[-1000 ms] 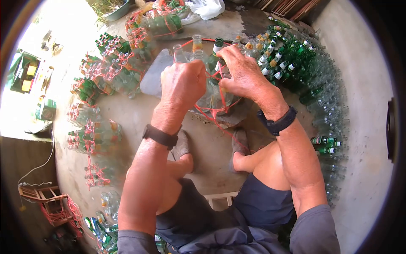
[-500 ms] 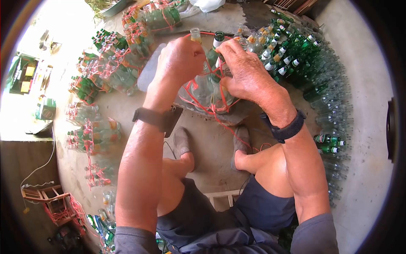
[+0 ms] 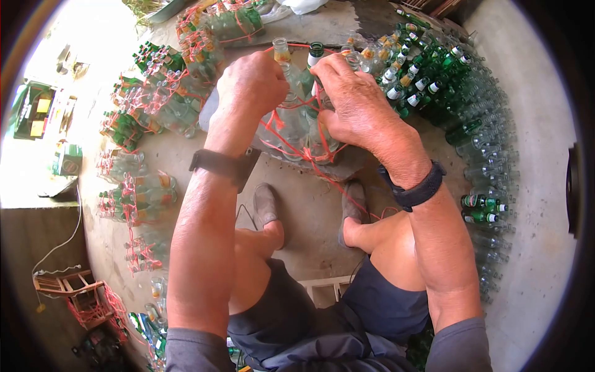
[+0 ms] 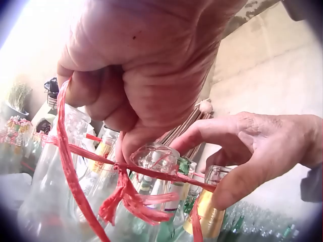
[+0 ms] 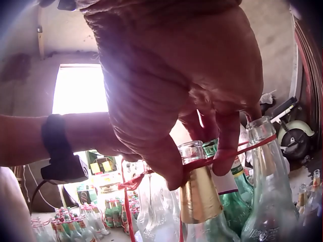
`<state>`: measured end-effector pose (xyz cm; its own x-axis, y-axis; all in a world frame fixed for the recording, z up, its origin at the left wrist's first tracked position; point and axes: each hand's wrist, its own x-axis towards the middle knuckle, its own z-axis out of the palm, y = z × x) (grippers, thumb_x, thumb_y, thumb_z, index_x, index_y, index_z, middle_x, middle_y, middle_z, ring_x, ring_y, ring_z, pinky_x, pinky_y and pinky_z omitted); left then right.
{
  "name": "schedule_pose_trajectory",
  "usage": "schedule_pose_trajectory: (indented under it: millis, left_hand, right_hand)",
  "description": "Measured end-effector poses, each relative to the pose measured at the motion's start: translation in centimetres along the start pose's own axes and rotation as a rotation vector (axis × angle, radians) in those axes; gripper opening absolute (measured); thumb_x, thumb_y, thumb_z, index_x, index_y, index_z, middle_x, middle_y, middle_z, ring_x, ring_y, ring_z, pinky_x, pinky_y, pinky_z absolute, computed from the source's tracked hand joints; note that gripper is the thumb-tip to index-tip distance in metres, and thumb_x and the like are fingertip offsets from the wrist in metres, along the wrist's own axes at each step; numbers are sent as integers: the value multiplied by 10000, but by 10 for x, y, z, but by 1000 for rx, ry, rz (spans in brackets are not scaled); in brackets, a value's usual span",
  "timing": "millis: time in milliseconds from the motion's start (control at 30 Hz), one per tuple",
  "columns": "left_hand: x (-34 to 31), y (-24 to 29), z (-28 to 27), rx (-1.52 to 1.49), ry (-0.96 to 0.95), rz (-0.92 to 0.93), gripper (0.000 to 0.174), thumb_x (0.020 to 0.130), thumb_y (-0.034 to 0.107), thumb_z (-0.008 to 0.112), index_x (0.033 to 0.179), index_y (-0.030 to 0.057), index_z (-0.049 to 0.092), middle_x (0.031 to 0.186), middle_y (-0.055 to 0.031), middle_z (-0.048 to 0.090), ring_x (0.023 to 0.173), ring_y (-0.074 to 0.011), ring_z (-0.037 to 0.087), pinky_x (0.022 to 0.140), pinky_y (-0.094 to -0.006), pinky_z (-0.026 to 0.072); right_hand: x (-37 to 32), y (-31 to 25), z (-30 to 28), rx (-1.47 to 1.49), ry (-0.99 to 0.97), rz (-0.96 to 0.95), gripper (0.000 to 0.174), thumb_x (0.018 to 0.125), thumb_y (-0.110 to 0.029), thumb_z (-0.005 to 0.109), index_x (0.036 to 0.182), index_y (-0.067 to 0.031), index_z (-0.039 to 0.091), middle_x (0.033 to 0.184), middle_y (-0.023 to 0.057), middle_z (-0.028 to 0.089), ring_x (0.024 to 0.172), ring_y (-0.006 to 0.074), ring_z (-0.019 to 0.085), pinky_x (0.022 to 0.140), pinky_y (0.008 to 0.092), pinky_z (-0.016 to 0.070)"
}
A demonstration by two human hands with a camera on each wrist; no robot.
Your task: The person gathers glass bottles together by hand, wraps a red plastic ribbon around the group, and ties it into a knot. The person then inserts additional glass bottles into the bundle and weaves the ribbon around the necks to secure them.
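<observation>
A bundle of upright glass bottles (image 3: 291, 127), mostly clear with some green, stands before the feet with red plastic twine (image 3: 306, 155) around it. My left hand (image 3: 251, 87) is curled tightly and grips a strand of the twine, which hangs from its fingers in the left wrist view. Below that fist sits a frayed knot (image 4: 121, 184). My right hand (image 3: 359, 102) curves over the necks at the bundle's right side. Its thumb and fingers hold a gold-foiled bottle neck (image 5: 199, 194), right at the encircling twine. A green bottle neck (image 3: 315, 54) rises beyond them.
Tied bundles of bottles (image 3: 139, 189) line the left side. Many loose green bottles (image 3: 421, 74) and clear bottles (image 3: 486, 155) stand along the right wall. A wooden stool (image 3: 77, 288) with red twine is at lower left. One strand trails by the right shoe (image 3: 354, 201).
My left hand has moved left and a little farther away from the body, with the twine in its grip. The right hand has stayed almost in place at the bottle necks.
</observation>
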<state>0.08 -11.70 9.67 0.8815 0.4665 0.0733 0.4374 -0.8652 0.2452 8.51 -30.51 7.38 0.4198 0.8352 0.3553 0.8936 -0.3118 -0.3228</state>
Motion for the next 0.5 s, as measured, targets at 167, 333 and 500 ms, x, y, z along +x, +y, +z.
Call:
schedule_pose_trajectory:
  millis: [167, 333, 500]
  left_hand:
    - [-13, 2, -2, 79, 15, -21, 199, 813, 162, 671, 926, 147, 834, 978, -160, 779, 970, -383, 748, 857, -473, 597]
    - [-27, 2, 1, 91, 17, -59, 234, 824, 189, 682, 990, 166, 846, 935, -167, 777, 913, -379, 755, 846, -463, 603]
    - [-32, -1, 6, 31, 13, -134, 231, 815, 185, 683, 975, 153, 845, 947, -178, 777, 915, -382, 756, 846, -459, 606]
  right_hand:
    - [-1, 2, 5, 1, 59, -15, 467, 805, -18, 654, 1269, -24, 597, 1326, 149, 598, 1165, 366, 647, 993, 479, 486]
    - [-1, -1, 2, -2, 31, 7, 482, 809, -43, 670, 1285, -23, 600, 1355, 140, 599, 1180, 352, 648, 998, 482, 485]
    - [-3, 2, 4, -7, 12, -7, 595, 741, -81, 738, 1307, -47, 555, 1315, 118, 572, 1200, 358, 617, 966, 489, 526]
